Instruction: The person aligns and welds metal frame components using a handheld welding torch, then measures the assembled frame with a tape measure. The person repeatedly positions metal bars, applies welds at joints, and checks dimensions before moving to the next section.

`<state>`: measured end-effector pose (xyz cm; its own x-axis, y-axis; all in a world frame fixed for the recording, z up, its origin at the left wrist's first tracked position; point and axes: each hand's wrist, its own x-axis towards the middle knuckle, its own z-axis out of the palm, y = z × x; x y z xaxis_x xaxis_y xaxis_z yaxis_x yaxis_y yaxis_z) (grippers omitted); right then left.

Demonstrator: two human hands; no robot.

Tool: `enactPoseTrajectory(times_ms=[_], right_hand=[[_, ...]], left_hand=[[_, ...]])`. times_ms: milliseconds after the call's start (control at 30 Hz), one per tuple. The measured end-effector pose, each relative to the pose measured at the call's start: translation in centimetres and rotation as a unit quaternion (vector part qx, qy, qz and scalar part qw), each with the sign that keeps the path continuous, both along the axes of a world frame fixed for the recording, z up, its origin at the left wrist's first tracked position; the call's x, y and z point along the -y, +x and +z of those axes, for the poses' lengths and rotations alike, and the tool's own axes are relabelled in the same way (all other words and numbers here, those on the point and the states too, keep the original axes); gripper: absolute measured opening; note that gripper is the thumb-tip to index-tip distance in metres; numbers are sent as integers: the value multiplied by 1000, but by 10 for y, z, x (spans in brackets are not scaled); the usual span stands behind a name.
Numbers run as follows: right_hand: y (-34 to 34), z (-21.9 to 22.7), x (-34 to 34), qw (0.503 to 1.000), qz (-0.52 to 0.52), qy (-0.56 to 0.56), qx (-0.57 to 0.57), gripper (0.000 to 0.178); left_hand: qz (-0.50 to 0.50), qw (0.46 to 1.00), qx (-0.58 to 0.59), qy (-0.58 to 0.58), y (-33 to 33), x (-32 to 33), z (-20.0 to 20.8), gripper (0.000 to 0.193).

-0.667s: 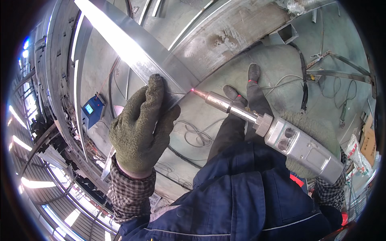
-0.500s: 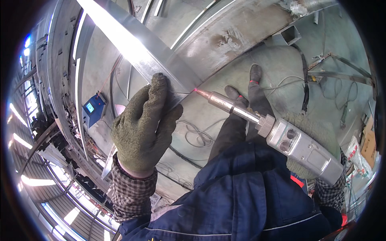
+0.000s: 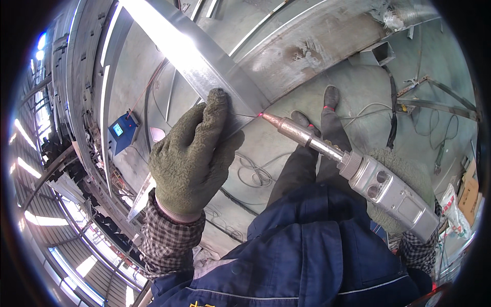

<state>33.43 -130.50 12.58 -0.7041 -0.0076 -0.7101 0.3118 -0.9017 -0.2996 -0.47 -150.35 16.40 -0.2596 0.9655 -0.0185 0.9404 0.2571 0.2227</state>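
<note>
In a thick olive-green glove, my left hand (image 3: pixel 192 153) is closed on the near end of a shiny metal box-section bar (image 3: pixel 204 66). Its fingers lie on top and the thumb is below the end. My gloved right hand (image 3: pixel 406 171) is wrapped round a silver handheld laser welding gun (image 3: pixel 386 187), which hides most of the fingers. The gun's copper-coloured nozzle (image 3: pixel 271 120) points left at the bar's end corner, where a small red light spot shows. A thin dark line runs from my left fingers to the nozzle tip; wire or seam, I cannot tell.
A wide, stained metal beam (image 3: pixel 307 51) crosses behind the bar. To the left stands a blue box with a lit screen (image 3: pixel 123 130). Cables (image 3: pixel 255 171) lie coiled on the floor near my legs. At the right are an angled metal frame (image 3: pixel 434 97) and a white bag (image 3: pixel 452 212).
The whole view has shifted slightly, so the bar, both hands and the gun appear a little further right. The nozzle tip stays at the bar's corner and both grips look the same.
</note>
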Motion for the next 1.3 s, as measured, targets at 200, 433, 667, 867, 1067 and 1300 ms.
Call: enactPoseTrajectory(times_ms=[200,433,667,867,1067,1300], right_hand=[[-3,-3,-2,1000,7,4,-2,67],[-4,-5,-3,1000,11,5,-4,68],[-6,-5,-1,1000,15,5,-2,68],[-7,-6,0,1000,24,9,1,69],[-5,-6,-3,1000,24,9,0,69],[-5,-9,1,1000,21,8,0,70]], left_hand=[[-2,1000,-14,-8,0,-2,2,62],[-24,999,-39,-24,0,-5,4,62],[-30,999,-18,-3,-1,-7,2,43],[-17,999,-37,-16,2,-8,3,37],[-41,999,-18,13,-2,-10,2,44],[18,997,33,-71,1,-5,12,51]])
